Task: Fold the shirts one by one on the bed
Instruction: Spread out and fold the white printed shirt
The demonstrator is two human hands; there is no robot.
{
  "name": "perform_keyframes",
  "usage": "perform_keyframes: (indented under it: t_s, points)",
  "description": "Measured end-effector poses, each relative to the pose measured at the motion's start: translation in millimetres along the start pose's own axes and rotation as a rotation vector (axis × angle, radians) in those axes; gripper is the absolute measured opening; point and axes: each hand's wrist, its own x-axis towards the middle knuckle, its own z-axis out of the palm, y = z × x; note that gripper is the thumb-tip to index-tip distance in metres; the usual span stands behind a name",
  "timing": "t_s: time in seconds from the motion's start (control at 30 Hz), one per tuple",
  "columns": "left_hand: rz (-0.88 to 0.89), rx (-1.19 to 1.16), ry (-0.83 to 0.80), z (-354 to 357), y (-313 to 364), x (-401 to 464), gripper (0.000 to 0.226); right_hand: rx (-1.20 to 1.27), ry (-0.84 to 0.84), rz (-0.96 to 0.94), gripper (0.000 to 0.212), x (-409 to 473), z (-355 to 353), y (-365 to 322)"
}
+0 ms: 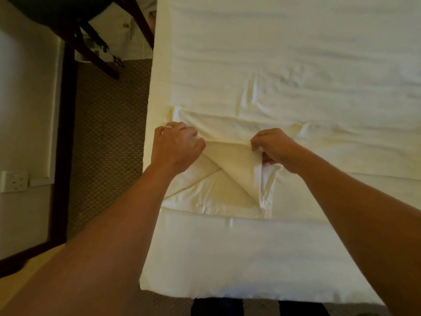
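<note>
From the head camera we look down on a white bed, and near its left edge lies a cream shirt, partly folded, pale enough that it nearly blends with the sheet. Our left hand has its fingers curled over the shirt's upper left edge, pinching the cloth there; a ring shows on one finger. Our right hand is just beside it to the right, fingers bent tight round the same upper edge, thumb and fingertips gripping a fold. Between the two hands a flap of the shirt hangs down in a slanted triangle over the layer below (the lower layers lie flat on the sheet). Left of the bed we see patterned brown carpet, a dark wooden frame, and a white wall socket low on the wall.
</note>
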Motion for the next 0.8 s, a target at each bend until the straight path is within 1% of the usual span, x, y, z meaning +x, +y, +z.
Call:
perform_keyframes:
  t_s: [0.07,0.13,0.17,0.2,0.23,0.3,0.4,0.5,0.63,0.8]
  points:
    - [0.008,0.035,-0.017,-2,2,7,0.052,0.005,0.032,-0.024,0.013,5,-13,1]
    - [0.017,0.070,-0.016,-2,5,14,0.038,-0.063,0.034,-0.079,0.023,9,-16,5]
    - [0.014,0.072,-0.011,-3,6,18,0.030,-0.143,0.046,-0.114,0.024,11,-15,6]
    - [0.005,0.062,-0.004,-4,8,22,0.025,-0.219,0.070,-0.142,0.023,13,-14,6]
    - [-0.009,0.043,0.003,-6,10,26,0.023,-0.266,0.100,-0.149,0.027,15,-14,7]
    - [-0.027,-0.015,0.017,-8,13,34,0.022,-0.251,0.164,-0.134,0.034,21,-16,8]
    - [-0.033,-0.055,0.033,-10,13,45,0.023,-0.123,0.278,-0.079,0.027,28,-25,12]
    - [-0.039,0.029,0.012,-11,10,53,0.028,-0.110,0.348,-0.018,0.022,29,-34,19]
    - [-0.048,0.093,0.020,-10,7,59,0.022,-0.093,0.366,0.013,0.027,32,-35,25]
    - [-0.093,0.113,0.054,-10,6,65,0.017,-0.171,0.365,0.003,0.026,37,-33,26]
